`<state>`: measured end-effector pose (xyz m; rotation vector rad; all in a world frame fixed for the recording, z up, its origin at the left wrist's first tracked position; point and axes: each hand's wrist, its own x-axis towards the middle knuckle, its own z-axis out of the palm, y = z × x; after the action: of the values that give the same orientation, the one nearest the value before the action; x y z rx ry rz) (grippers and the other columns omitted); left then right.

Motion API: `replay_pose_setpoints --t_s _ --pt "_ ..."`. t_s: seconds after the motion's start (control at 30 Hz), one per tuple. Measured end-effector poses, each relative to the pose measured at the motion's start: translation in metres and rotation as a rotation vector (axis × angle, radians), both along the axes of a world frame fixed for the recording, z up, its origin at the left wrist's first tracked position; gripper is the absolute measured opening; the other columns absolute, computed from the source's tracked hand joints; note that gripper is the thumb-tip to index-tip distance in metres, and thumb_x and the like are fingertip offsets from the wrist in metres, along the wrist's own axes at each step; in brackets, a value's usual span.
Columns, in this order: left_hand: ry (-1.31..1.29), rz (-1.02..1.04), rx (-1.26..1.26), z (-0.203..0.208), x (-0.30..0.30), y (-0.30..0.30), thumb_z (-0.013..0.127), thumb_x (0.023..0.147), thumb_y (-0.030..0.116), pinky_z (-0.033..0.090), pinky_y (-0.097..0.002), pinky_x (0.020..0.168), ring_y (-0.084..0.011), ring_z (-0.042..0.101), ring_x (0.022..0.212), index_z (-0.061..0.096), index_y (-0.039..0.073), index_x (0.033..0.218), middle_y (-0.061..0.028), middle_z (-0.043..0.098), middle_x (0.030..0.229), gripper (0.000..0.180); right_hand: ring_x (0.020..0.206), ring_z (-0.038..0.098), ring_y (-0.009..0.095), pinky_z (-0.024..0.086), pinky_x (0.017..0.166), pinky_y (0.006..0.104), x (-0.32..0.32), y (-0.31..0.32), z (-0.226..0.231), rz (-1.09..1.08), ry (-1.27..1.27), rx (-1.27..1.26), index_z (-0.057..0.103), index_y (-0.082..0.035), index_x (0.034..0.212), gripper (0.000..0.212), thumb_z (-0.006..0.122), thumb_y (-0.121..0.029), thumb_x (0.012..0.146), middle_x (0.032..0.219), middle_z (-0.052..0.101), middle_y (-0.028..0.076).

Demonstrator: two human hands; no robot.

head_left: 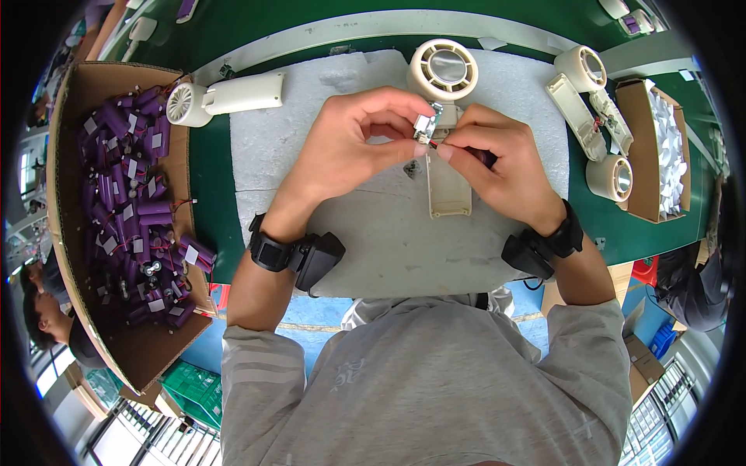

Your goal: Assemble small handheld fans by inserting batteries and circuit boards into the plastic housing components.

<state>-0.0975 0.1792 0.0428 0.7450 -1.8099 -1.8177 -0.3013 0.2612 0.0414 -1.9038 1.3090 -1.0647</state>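
Note:
Over the middle of the foam mat, my left hand [342,144] pinches a small circuit board [425,126] with white parts between thumb and fingertips. My right hand [501,159] is closed beside it, its thumb and forefinger on thin red and black wires [435,144] at the board's lower edge. Part of a purple battery [485,157] shows under the right fingers. Whether the wire end is seated in the board cannot be made out. Beneath both hands lies an open cream handheld fan [445,70], its round head away from me and its hollow handle shell [450,190] toward me.
A cardboard box [70,233] heaped with purple batteries stands at left. A cream fan [233,98] lies at the mat's far left corner. To the right are opened fan housings [575,116] and a box [641,155] of white pieces. The grey foam mat [365,256] covers the green table's middle.

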Motion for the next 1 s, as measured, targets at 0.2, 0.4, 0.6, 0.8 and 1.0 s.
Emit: replay_pose_setpoints --t_s 0.2,0.4,0.6,0.8,1.0 --pt "0.065 0.074 -0.249 -0.009 -0.006 0.007 0.066 0.075 -0.009 0.055 -0.0267 0.077 -0.0133 0.065 0.079 0.066 0.002 0.11 -0.0058 0.068 0.09 0.037 0.058 0.05 0.008 0.037 0.049 0.0225 0.008 0.003 0.003 -0.12 -0.049 -0.015 0.064 -0.002 0.094 0.016 0.072 -0.002 0.08 0.078 0.059 0.004" --pt "0.052 0.11 -0.311 -0.009 -0.008 0.009 0.068 0.073 -0.008 0.056 -0.0277 0.077 -0.0151 0.066 0.078 0.066 0.003 0.112 -0.0085 0.069 0.093 0.04 0.055 0.05 0.006 0.04 0.049 0.0208 0.013 0.001 0.001 -0.256 0.033 -0.149 0.064 -0.005 0.098 0.031 0.079 -0.004 0.072 0.082 0.062 0.002" --pt "0.105 0.13 -0.272 -0.014 -0.007 0.007 0.069 0.073 -0.007 0.057 -0.0283 0.073 -0.0149 0.068 0.076 0.069 0.001 0.106 -0.0101 0.07 0.094 0.033 0.056 0.051 0.006 0.041 0.049 0.0212 0.011 0.0 -0.003 -0.287 0.093 -0.191 0.065 -0.005 0.098 0.033 0.082 -0.006 0.069 0.082 0.062 0.002" --pt "0.109 0.186 -0.289 -0.016 -0.008 0.009 0.07 0.074 -0.006 0.057 -0.027 0.068 -0.0144 0.068 0.075 0.072 0.002 0.101 -0.0106 0.071 0.089 0.028 0.059 0.055 0.008 0.045 0.051 0.0219 0.012 0.001 0.0 -0.303 0.104 -0.172 0.07 -0.006 0.103 0.037 0.083 -0.006 0.068 0.084 0.065 0.004" --pt "0.022 0.18 -0.404 -0.01 -0.01 0.011 0.07 0.074 -0.004 0.055 -0.0245 0.064 -0.0143 0.069 0.073 0.073 0.002 0.099 -0.0097 0.071 0.086 0.025 0.065 0.062 0.012 0.049 0.055 0.0238 0.011 0.003 -0.002 -0.303 0.131 -0.175 0.073 -0.008 0.105 0.039 0.082 -0.006 0.067 0.085 0.068 0.006"
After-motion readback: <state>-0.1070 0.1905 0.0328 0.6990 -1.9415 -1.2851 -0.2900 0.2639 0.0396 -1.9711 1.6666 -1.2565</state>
